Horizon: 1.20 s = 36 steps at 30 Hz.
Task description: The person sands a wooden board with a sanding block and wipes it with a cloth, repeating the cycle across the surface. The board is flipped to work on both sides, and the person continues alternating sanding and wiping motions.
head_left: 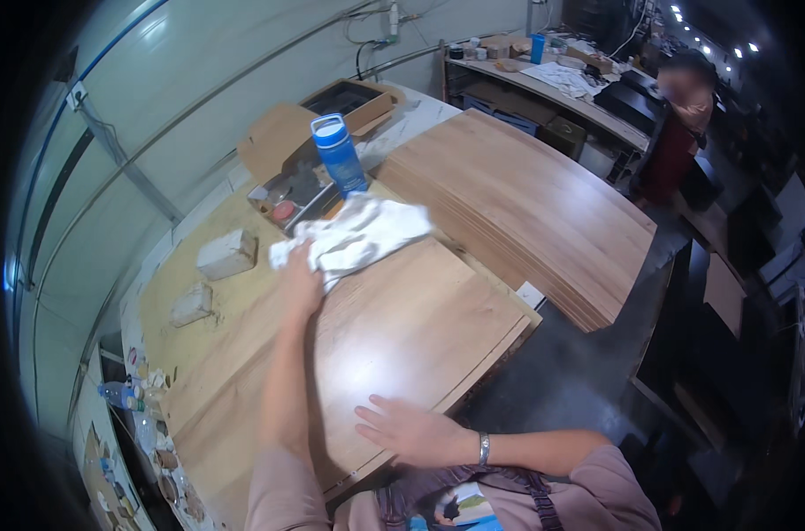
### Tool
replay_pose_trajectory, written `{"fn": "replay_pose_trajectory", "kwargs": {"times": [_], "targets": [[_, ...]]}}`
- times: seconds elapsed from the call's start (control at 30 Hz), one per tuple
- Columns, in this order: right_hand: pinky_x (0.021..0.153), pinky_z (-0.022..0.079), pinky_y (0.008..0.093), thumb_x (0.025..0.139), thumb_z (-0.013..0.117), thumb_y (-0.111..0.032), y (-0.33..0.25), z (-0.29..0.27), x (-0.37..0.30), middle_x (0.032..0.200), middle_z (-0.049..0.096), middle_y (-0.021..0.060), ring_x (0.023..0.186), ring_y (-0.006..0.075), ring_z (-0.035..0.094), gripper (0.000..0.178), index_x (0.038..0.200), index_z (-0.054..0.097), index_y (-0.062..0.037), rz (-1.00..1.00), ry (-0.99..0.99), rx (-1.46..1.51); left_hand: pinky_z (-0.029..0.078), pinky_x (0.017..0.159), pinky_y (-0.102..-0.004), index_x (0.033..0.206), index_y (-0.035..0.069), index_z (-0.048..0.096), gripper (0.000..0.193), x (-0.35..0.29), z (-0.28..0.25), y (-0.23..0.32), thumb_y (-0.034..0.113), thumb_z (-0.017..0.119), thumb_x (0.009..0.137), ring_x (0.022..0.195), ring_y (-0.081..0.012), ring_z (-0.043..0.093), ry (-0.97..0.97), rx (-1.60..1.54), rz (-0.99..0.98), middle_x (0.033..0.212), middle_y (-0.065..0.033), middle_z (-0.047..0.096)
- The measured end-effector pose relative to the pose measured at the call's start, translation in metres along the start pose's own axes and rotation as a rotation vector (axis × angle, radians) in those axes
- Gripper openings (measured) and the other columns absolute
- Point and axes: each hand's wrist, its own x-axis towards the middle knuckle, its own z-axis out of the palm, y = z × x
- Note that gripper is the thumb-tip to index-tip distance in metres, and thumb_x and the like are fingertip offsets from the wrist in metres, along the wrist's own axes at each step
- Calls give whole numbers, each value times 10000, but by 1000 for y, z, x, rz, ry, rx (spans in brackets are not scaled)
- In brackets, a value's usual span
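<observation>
My left arm reaches far over the wood-grain board in front of me. At the board's far edge my left hand grips the near left corner of a crumpled white cloth, slightly smeared by motion. The cloth spreads to the right along that edge. My right hand, below a bracelet on the wrist, is open, its fingers spread at the board's near edge. Beyond the cloth stands a blue bottle with a white-topped lid.
Right of the board lies a stack of wood-grain panels. Two wrapped white blocks rest at the left. An opened cardboard box and a tray of small items sit at the back. A person stands by a far workbench.
</observation>
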Motion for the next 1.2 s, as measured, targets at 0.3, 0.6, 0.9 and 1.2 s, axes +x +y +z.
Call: {"fn": "replay_pose_trajectory", "kwargs": {"times": [0.3, 0.6, 0.9, 1.2], "targets": [[1135, 363, 441, 717, 795, -305, -13, -20, 11, 1528, 428, 156, 1396, 366, 414, 841, 1439, 466, -24, 6, -7, -81, 480, 942, -487, 1310, 3, 588, 495, -193, -178, -245, -7, 514, 820, 1117, -449, 611, 212, 218, -348, 1172, -289, 649], [1101, 412, 460, 688, 739, -246, -22, -10, 11, 1453, 529, 150, 1334, 360, 499, 711, 1357, 572, -72, 68, 20, -144, 411, 1036, -480, 1099, 47, 719, 374, -189, -209, -169, 198, 664, 762, 1132, -398, 544, 129, 92, -212, 1195, -210, 620], [1016, 488, 490, 679, 713, -217, -34, 3, 8, 1306, 631, 172, 1212, 381, 590, 579, 1217, 658, -10, 81, 174, -186, 475, 951, -468, 1211, 33, 622, 496, -204, -206, -194, 281, 730, 796, 1092, -408, 610, 187, 22, -315, 1166, -226, 654], [1005, 511, 483, 647, 749, -201, -40, 10, 8, 1271, 651, 180, 1171, 390, 613, 570, 1173, 667, 2, 73, 216, -163, 503, 788, -507, 1083, 81, 645, 313, -269, -294, -307, 207, 722, 806, 950, -439, 645, 545, 382, -621, 978, -224, 691]]}}
